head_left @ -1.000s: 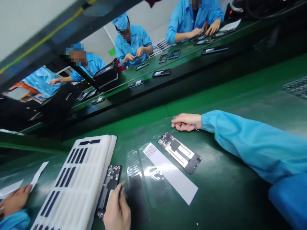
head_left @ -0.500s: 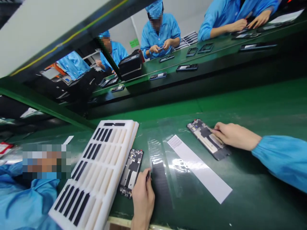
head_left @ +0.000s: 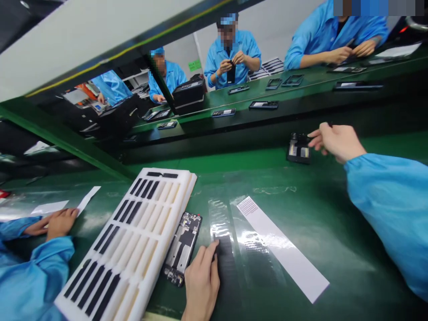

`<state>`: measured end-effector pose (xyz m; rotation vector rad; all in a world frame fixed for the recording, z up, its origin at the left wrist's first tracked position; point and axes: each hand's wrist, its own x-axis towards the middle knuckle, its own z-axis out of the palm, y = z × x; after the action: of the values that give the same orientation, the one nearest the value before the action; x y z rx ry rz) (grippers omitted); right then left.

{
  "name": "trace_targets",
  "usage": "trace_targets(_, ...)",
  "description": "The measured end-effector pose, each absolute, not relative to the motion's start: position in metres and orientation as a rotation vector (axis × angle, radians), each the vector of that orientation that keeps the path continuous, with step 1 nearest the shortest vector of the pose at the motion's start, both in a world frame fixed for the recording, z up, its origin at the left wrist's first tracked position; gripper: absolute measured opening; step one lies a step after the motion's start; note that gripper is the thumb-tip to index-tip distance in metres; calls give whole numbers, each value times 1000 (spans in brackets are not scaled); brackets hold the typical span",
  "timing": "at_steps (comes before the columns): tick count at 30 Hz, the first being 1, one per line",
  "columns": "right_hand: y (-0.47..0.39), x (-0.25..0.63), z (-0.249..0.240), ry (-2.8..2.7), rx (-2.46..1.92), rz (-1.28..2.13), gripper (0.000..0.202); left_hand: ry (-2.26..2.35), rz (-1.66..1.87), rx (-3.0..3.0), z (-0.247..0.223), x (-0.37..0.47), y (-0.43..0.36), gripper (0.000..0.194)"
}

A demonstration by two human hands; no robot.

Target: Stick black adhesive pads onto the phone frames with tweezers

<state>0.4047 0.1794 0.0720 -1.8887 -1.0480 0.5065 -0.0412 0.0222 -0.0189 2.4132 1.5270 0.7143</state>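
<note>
My right hand (head_left: 339,141) grips the right edge of an opened phone (head_left: 298,150) at the far side of the bench. Dark parts and a pale panel show on that phone. My left hand (head_left: 202,281) is closed near the bench's front, with a small dark thing at its fingertips that I cannot make out. Those fingertips are over the edge of a clear sheet with black strips (head_left: 225,258). Just left of this hand lies a second opened phone (head_left: 183,247), circuit boards exposed, against a white foam tray (head_left: 160,267).
The tray's slots hold several black strips (head_left: 109,238). A white paper strip with small dots (head_left: 284,249) lies on clear film at the middle. At left are a co-worker's hands (head_left: 60,223) near paper. Across the belt, co-workers in blue handle phones; more phones (head_left: 264,104) lie there.
My right hand has moved the phone away from me, to the far edge of the bench. My left fingers have shifted slightly right toward the black strips. A co-worker opposite has raised a phone upright.
</note>
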Motion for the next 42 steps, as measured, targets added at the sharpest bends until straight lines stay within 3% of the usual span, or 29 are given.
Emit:
trace_targets(4,176,345,85,-1000,-1567,785,63,1572,696,2446,-20,-41,23,45)
trace_targets(9,160,238,61,-1164,-1348,1327,69,1584,692,2535,-20,-39,23,55)
trace_targets(13,139,190,35,-1337,-1267,1538,62,1534,696,2582,-19,-38,21,56)
trace_targets(21,104,176,9,-1651,-1316,1445,29,1551,595,2549,-15,-34,17,60)
trace_targets(42,92,174,3,-1670,-1237,1337,30,1578,533,2588,-12,-30,17,52)
